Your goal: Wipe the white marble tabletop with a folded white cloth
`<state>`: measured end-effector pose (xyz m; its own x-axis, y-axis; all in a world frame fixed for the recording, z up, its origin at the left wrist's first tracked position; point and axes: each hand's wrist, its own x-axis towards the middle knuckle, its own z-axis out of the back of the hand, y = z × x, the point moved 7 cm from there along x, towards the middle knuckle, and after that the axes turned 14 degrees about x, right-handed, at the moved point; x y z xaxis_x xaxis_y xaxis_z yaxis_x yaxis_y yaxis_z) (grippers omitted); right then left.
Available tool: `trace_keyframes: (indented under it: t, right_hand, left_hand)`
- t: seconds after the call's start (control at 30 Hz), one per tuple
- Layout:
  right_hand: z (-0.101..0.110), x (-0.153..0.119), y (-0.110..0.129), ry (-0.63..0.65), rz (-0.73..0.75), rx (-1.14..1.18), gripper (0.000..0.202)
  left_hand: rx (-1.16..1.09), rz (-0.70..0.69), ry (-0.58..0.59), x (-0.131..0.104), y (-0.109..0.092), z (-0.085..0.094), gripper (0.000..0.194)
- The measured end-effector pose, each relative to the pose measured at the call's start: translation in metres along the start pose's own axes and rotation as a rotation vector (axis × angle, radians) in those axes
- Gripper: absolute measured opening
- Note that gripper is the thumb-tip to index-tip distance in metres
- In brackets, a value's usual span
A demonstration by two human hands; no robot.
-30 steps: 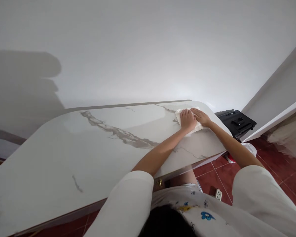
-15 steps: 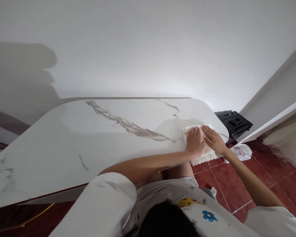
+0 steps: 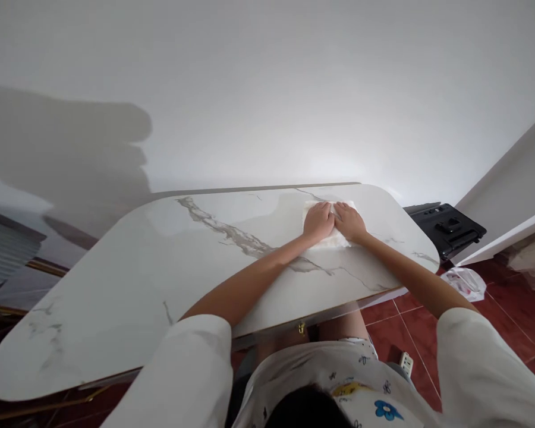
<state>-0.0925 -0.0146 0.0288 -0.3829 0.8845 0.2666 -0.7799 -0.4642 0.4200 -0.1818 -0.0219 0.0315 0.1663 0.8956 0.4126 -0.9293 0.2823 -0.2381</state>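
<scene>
A white cloth (image 3: 335, 241) lies on the marble-patterned tabletop (image 3: 129, 279), toward its far right part. My left hand (image 3: 318, 221) presses down on the cloth, its fingers bent and close together over it. Right beside it, my right hand (image 3: 350, 222) bears on the same cloth, with the fingers angled in toward the left hand. Both arms reach forward across the table. The palms and the cloth beneath them are hidden.
A white wall (image 3: 258, 95) rises behind the table's far edge. On the right stand a black case (image 3: 450, 229) and a clear plastic bag (image 3: 466, 284) on the red tiled floor (image 3: 405, 339). A white power strip (image 3: 406, 362) is near my legs.
Both hands and the cloth have moved left and away from me, from the table's near right edge onto its far part. The camera view has shifted slightly.
</scene>
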Motion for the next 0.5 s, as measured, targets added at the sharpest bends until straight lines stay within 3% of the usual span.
trace_keyframes:
  t: [0.27,0.5]
  right_hand:
    - [-0.024,0.101,-0.018,0.001,0.023,0.071,0.043]
    - [-0.037,0.146,-0.027,-0.004,-0.001,0.056,0.033]
  left_hand:
    - [0.005,0.117,-0.052,0.075,0.069,-0.021,0.027]
    - [0.096,0.209,-0.038,0.104,0.096,-0.030,0.028]
